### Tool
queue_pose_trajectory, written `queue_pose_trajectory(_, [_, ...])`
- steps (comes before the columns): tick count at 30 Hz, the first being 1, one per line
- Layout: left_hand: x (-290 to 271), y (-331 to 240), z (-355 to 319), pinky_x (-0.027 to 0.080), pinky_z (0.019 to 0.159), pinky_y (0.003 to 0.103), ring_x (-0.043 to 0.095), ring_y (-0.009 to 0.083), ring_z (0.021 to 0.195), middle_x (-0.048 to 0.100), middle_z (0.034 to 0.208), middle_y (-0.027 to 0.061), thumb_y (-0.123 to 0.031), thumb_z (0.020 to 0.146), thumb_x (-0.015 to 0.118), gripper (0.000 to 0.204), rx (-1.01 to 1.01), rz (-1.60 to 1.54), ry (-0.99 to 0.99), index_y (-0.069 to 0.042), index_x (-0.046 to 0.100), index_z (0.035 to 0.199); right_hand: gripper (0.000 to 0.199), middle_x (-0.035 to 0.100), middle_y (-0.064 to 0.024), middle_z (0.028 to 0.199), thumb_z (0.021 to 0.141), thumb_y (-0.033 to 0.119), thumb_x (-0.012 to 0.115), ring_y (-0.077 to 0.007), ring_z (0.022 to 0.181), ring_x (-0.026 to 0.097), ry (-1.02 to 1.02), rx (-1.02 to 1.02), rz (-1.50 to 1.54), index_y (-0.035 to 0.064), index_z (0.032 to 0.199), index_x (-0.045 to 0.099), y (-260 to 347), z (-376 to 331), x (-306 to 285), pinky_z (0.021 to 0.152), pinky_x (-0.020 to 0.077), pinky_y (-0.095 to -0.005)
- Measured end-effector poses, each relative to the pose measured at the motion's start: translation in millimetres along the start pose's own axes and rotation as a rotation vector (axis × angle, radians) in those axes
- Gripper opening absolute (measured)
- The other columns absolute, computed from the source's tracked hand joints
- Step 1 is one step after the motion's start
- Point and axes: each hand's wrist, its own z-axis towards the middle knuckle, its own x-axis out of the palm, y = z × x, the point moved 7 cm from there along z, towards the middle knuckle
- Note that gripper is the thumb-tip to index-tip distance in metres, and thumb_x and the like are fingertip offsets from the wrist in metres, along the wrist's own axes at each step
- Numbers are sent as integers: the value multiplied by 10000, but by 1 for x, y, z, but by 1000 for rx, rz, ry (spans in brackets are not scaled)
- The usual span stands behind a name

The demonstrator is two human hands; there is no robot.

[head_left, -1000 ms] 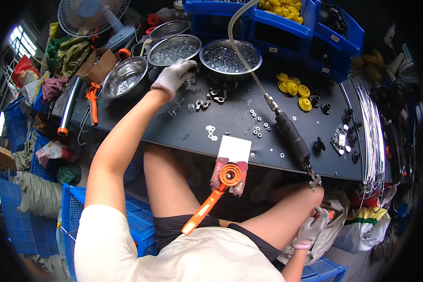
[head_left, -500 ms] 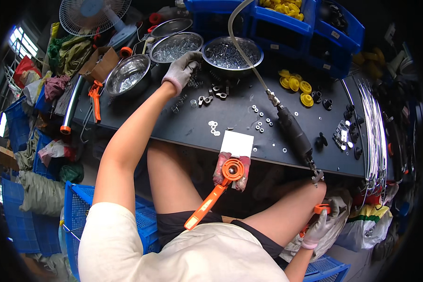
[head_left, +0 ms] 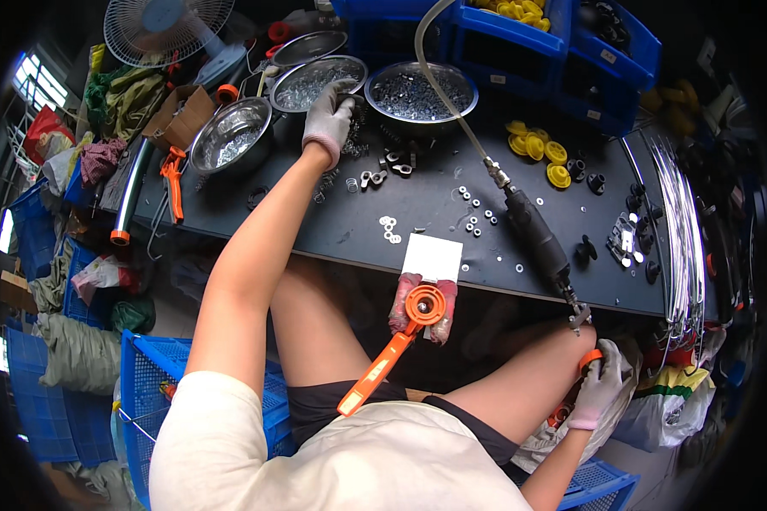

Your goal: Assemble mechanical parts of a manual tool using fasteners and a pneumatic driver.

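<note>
Dark and busy, one table (head_left: 337,223) crosses the workspace, its near edge bowing across the fisheye view. Nearest, just short of that edge, one orange handle (head_left: 371,379) slants toward the person, its round end over two red-wrapped blocks (head_left: 405,302); one white plate (head_left: 433,255) lies just beyond them, at the edge. Below the near edge, toward its right, the gloved right hand (head_left: 599,393) has its fingers curled round one orange ring (head_left: 590,358), beside a bag (head_left: 528,449) with more orange parts. One air tool (head_left: 533,234) slopes down over the near edge, its tip past it. Along the right edge lies a bundle of metal rods (head_left: 677,230), too many to count. Farther in, about five white washers (head_left: 388,228) lie left of the plate and roughly eight small spacers (head_left: 475,203) right of it. Past them are about six yellow caps (head_left: 558,176), two black bushes (head_left: 577,168) and, toward the left, several springs (head_left: 351,185). There the gloved left hand (head_left: 328,123) reaches to the near rim of one of four metal bowls (head_left: 213,126), fingers partly bent and thumb apart; whether they grip anything, I cannot tell. At the far edge stand at least three blue bins (head_left: 510,38); one white fan (head_left: 166,27) stands near the far left corner.
</note>
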Motion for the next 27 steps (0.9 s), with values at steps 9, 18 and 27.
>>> queue_pose_trajectory(9, [14, -143, -116, 490, 931, 327, 627, 184, 1027, 655, 1091, 127, -13, 955, 522, 387, 245, -311, 143, -38, 434, 1331, 275, 591, -37, 954, 912, 140, 544, -112, 800, 571, -127, 90, 213, 2, 1147, 580, 81, -17, -16, 703, 468, -221])
queue_pose_trajectory(18, [75, -127, -228, 536, 852, 324, 651, 187, 895, 587, 1194, 174, 134, 905, 442, 552, -120, -340, 668, -48, 360, 1420, 436, 414, -4, 820, 749, 121, 716, -121, 632, 415, 677, 469, 1833, 105, 1115, 479, 159, -6, 78, 546, 338, -247])
queue_pose_trajectory(27, [74, -150, -235, 177, 1139, 536, 506, 340, 1235, 564, 1268, 149, -108, 733, 704, 583, 361, 256, 641, -84, 520, 1286, 229, 541, 8, 803, 814, 134, 707, -63, 602, 463, 381, 80, 1139, 48, 979, 574, 171, 102, 43, 520, 363, -203])
